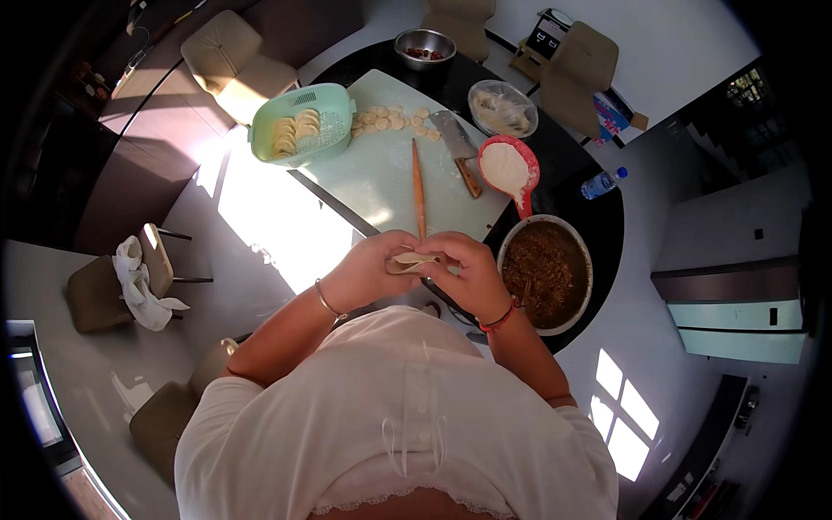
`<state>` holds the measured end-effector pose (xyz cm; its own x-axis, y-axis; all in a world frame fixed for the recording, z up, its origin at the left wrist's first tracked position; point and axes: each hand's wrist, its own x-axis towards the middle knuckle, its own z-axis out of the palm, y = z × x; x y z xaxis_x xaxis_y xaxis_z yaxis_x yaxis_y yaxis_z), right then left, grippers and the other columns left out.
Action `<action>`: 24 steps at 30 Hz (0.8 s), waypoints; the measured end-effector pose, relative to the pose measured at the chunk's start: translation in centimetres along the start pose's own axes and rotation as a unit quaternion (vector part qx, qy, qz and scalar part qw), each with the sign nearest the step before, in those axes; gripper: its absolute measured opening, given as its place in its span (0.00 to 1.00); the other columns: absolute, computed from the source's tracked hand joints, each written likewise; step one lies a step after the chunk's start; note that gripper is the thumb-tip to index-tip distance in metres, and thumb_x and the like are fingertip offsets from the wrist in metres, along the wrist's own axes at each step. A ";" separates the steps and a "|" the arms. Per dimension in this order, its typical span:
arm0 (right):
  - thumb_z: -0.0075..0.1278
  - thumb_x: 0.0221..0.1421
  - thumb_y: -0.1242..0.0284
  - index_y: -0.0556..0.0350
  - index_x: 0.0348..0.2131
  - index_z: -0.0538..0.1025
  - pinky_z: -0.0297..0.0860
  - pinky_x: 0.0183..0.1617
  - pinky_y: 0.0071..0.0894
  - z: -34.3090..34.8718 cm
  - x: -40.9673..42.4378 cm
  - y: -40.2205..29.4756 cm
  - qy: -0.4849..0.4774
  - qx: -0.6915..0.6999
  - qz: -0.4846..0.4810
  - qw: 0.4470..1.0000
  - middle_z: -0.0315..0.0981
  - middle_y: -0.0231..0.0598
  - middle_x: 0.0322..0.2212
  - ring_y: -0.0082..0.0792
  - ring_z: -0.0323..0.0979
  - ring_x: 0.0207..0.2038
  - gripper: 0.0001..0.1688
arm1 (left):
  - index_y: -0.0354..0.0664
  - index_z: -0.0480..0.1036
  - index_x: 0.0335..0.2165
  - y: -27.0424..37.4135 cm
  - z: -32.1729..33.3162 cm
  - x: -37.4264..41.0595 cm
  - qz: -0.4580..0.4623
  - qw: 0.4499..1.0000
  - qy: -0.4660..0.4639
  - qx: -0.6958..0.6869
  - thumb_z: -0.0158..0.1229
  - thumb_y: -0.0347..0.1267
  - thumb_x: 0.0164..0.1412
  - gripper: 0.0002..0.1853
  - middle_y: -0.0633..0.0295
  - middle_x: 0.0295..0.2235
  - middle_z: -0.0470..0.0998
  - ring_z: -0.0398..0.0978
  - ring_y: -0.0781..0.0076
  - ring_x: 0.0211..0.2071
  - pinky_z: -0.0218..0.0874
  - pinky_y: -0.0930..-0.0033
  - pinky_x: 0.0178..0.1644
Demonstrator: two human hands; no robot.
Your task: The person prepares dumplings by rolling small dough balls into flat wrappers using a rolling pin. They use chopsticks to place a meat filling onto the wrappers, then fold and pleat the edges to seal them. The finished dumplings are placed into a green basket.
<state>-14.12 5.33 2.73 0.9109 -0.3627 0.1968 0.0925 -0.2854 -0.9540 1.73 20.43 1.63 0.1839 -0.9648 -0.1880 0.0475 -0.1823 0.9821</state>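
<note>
Between my two hands is a folded dumpling wrapper [411, 260], its edges partly pinched together. My left hand [372, 270] supports it from the left, while the fingers of my right hand [467, 268] grip its right end. Whatever is inside the fold is hidden. Just beyond my hands a tapered wooden rolling pin [418, 182] lies on the pale green board [383, 188]. To the right stands a metal bowl [589, 279] of brown minced filling [539, 266]. Small dough pieces [390, 120] are scattered over the board's far part.
A green basket [331, 153] at the board's left holds several dumplings [296, 133]. A cleaver [458, 140] lies near a red scoop of flour [507, 168]. Farther off are a plastic-covered bowl of dough [504, 110], a steel bowl [424, 42] and a water bottle [601, 184].
</note>
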 end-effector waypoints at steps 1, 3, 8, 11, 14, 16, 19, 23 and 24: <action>0.59 0.54 0.82 0.64 0.41 0.78 0.73 0.40 0.27 1.1 0.7 0.2 0.013 0.045 0.014 0.999 0.77 0.41 0.38 0.31 0.76 0.38 0.13 | 0.36 0.69 0.50 -0.2 -1.1 -0.4 0.004 1.000 0.007 0.009 0.66 0.21 0.57 0.23 0.60 0.47 0.78 0.76 0.74 0.48 0.69 0.73 0.51; 0.57 0.56 0.83 0.66 0.41 0.78 0.73 0.41 0.26 3.4 1.9 0.8 0.037 0.135 0.042 0.989 0.76 0.40 0.38 0.28 0.76 0.39 0.11 | 0.36 0.70 0.51 -0.7 -2.8 -1.3 0.005 0.996 0.025 -0.088 0.65 0.21 0.57 0.23 0.60 0.47 0.77 0.75 0.73 0.49 0.70 0.71 0.51; 0.57 0.58 0.82 0.66 0.38 0.79 0.73 0.42 0.23 8.4 5.9 0.1 0.119 0.173 0.004 0.978 0.76 0.40 0.37 0.26 0.75 0.38 0.07 | 0.34 0.71 0.52 0.2 -6.1 -3.4 0.035 0.972 0.114 -0.202 0.64 0.21 0.58 0.23 0.59 0.48 0.77 0.73 0.69 0.53 0.70 0.68 0.52; 0.58 0.56 0.80 0.64 0.37 0.80 0.73 0.42 0.24 10.8 8.7 -1.0 0.152 0.031 -0.071 0.985 0.76 0.43 0.36 0.30 0.76 0.36 0.08 | 0.34 0.72 0.52 0.0 -8.0 -3.9 0.064 0.947 0.111 -0.293 0.62 0.24 0.60 0.20 0.59 0.48 0.77 0.72 0.70 0.54 0.67 0.66 0.56; 0.58 0.54 0.81 0.63 0.37 0.80 0.75 0.39 0.26 12.9 11.2 -2.8 0.168 -0.045 -0.144 0.974 0.76 0.45 0.36 0.35 0.78 0.36 0.09 | 0.34 0.69 0.53 0.8 -9.1 -4.4 0.094 0.909 0.135 -0.382 0.58 0.27 0.65 0.19 0.58 0.49 0.75 0.74 0.67 0.52 0.66 0.63 0.59; 0.58 0.53 0.82 0.63 0.37 0.80 0.77 0.36 0.29 14.2 12.2 -4.0 0.168 -0.065 -0.153 0.972 0.76 0.45 0.37 0.36 0.78 0.37 0.09 | 0.34 0.67 0.53 0.6 -10.2 -4.6 0.113 0.894 0.145 -0.408 0.54 0.28 0.67 0.18 0.55 0.50 0.74 0.74 0.64 0.53 0.66 0.60 0.59; 0.58 0.52 0.82 0.63 0.40 0.79 0.76 0.39 0.30 15.2 13.1 -4.5 0.148 -0.102 -0.154 0.972 0.76 0.45 0.38 0.36 0.78 0.38 0.12 | 0.34 0.68 0.52 -0.3 -11.9 -5.0 0.133 0.889 0.137 -0.417 0.54 0.28 0.68 0.16 0.55 0.49 0.74 0.73 0.64 0.53 0.66 0.59 0.59; 0.60 0.52 0.82 0.62 0.43 0.78 0.75 0.45 0.30 15.9 13.0 -3.1 0.124 -0.073 -0.133 0.981 0.76 0.45 0.39 0.34 0.77 0.39 0.17 | 0.37 0.67 0.54 -1.1 -14.0 -6.2 0.125 0.888 0.137 -0.420 0.54 0.31 0.69 0.17 0.55 0.50 0.75 0.76 0.66 0.52 0.71 0.69 0.55; 0.61 0.51 0.82 0.62 0.44 0.77 0.74 0.46 0.29 16.1 12.5 -2.8 0.116 -0.043 -0.106 0.987 0.76 0.44 0.39 0.33 0.77 0.40 0.18 | 0.37 0.67 0.53 -1.2 -14.5 -6.5 0.110 0.894 0.145 -0.410 0.54 0.31 0.69 0.17 0.56 0.50 0.75 0.75 0.67 0.52 0.70 0.68 0.56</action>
<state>3.46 15.83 4.22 0.7568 -0.4772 0.4467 0.2285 -0.4471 -0.8648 14.76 29.69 1.50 0.5181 -0.8491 -0.1026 0.6600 0.3206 0.6795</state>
